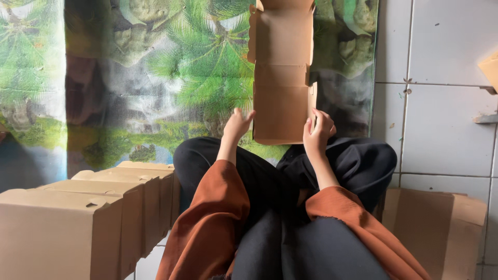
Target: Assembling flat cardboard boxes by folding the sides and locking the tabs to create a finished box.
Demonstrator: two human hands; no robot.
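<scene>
A brown cardboard box blank point(281, 72), partly folded with its flaps up, stands in front of my crossed legs. My left hand point(237, 126) touches its lower left edge with fingers spread. At the lower right edge, my right hand point(317, 132) grips the cardboard, fingers curled around the side. Both arms wear rust-brown sleeves; my trousers are black.
A row of folded brown cardboard boxes point(88, 212) stands at my left. A flat cardboard sheet point(441, 228) lies on the white tiled floor point(446, 129) at my right. A mat printed with green trees point(155, 78) covers the floor ahead.
</scene>
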